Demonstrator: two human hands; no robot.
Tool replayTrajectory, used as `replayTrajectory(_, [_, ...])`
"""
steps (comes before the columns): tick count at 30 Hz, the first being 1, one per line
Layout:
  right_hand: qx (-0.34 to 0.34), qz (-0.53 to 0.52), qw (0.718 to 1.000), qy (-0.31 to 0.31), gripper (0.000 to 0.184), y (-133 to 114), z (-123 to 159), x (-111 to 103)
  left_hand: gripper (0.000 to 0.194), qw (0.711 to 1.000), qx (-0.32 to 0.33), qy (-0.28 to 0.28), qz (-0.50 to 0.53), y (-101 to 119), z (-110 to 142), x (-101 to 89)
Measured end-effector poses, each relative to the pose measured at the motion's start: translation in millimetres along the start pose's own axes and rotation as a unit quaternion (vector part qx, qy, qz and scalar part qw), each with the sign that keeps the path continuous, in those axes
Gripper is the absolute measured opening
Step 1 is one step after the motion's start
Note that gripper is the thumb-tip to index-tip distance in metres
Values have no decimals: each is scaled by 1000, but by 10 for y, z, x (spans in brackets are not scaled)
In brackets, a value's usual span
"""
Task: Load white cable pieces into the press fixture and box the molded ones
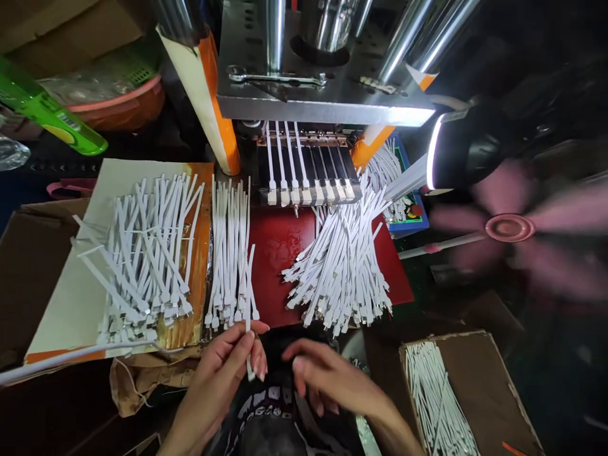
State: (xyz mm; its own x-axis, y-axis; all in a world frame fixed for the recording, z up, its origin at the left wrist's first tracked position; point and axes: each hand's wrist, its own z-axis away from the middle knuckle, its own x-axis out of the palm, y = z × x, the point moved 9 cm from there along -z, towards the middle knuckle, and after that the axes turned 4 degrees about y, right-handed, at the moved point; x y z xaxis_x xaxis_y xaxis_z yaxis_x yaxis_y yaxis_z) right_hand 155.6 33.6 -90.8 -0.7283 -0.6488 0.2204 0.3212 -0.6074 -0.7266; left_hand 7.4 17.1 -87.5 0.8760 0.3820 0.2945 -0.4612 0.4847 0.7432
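My left hand (pixel 232 358) pinches a short white flat cable (pixel 248 310) between thumb and fingers. The cable stands nearly upright, its connector end pointing down below the fingers. To the right, my right hand (pixel 335 380) holds nothing visible; its fingers are loosely bent and apart, slightly blurred. Just beyond my left hand lies a narrow row of white cables (pixel 228 253). A larger heap of the cables (pixel 346 266) fans out on the red mat (pixel 270 247). In the press, several white strips sit in the slots of a black fixture (pixel 308 171).
A cardboard sheet (pixel 57 310) bears another cable pile (pixel 147 247) at left. Above the fixture hangs a metal press plate (pixel 323 107) with a wrench (pixel 278 78) on it. At right are a lamp (pixel 465 149), a spinning pink fan (pixel 510 228) and a cardboard box (pixel 498 380) holding cables.
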Motion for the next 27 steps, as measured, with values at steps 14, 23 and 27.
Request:
replayTrajectory(14, [-252, 211, 943, -51, 42, 173, 159, 258, 44, 990, -125, -63, 31, -255, -142, 356])
replayTrajectory(23, [-249, -78, 948, 184, 34, -735, 145, -456, 35, 945, 89, -89, -302, -85, 239, 319])
replayTrajectory(27, [-319, -30, 920, 227, 27, -891, 154, -348, 32, 895, 135, -131, -405, 43, 158, 379])
